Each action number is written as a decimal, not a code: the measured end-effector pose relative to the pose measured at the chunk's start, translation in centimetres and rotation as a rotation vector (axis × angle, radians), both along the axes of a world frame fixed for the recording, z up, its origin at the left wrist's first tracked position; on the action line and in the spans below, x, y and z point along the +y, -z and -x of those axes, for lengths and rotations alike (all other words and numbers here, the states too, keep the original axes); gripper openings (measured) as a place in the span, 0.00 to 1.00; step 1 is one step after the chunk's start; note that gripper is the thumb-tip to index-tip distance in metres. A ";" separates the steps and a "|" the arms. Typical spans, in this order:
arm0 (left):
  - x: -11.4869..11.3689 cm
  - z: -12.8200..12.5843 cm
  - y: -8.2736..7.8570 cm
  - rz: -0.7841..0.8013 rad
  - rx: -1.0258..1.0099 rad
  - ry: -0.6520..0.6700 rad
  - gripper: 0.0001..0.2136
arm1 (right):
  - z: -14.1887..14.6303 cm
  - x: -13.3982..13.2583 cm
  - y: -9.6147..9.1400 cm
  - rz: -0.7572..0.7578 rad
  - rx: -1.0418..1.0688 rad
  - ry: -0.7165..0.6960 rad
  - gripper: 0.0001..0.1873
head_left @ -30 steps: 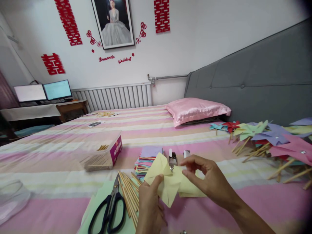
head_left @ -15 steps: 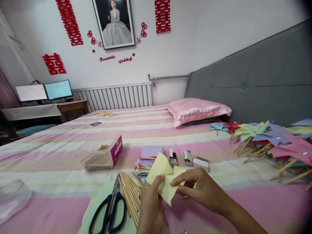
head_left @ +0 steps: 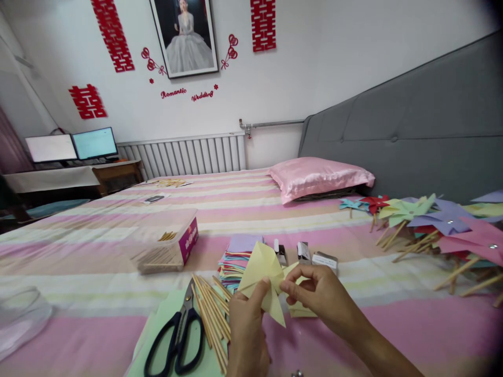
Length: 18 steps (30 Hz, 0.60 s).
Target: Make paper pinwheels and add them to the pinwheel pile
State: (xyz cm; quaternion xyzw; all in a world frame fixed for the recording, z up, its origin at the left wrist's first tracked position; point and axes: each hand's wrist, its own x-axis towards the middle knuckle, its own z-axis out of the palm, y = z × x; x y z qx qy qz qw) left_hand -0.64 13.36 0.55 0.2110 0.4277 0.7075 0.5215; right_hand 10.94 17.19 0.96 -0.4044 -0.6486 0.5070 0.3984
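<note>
Paper (head_left: 260,264) partly behind both hands (head_left: 323,293)

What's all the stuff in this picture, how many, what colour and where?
Folded paper: one, pale yellow, centre
Paper stack: one, many colours, behind it
Small boxes: three, greyish, right of the stack
Scissors: one pair, dark handles, front left
Sheets: uncounted, pale green, under the scissors
Sticks: many, wooden, beside the scissors
Tub: one, clear with purple label, left
Plastic item: one, clear, left edge
Pinwheels: many, mixed colours, right
Headboard: one, grey, right
Pillow: one, pink, by the headboard
Bedspread: one, striped, underneath
Radiator: one, whitish, far side
Screens: two, white and bluish, far left
Framed picture: one, black frame, above the radiator
Left hand: one, bare, gripping the folded paper
Right hand: one, bare, at the paper's right edge
</note>
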 end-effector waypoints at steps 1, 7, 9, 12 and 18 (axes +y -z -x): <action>0.0 0.0 0.0 -0.002 0.003 0.002 0.09 | 0.1 0.0 0.1 0.012 -0.005 0.020 0.10; -0.5 -0.1 -0.3 -0.008 0.098 0.015 0.10 | 0.4 0.0 0.5 0.032 0.025 0.090 0.11; -0.6 -0.2 -0.4 0.012 0.123 0.002 0.10 | 0.5 0.0 0.5 0.036 0.023 0.102 0.11; -0.6 -0.4 -0.6 0.025 0.123 -0.012 0.12 | 0.5 -0.1 0.4 0.029 0.006 0.135 0.13; -0.3 -0.4 0.0 0.038 0.108 -0.048 0.13 | 0.6 -0.2 0.3 0.035 0.022 0.166 0.15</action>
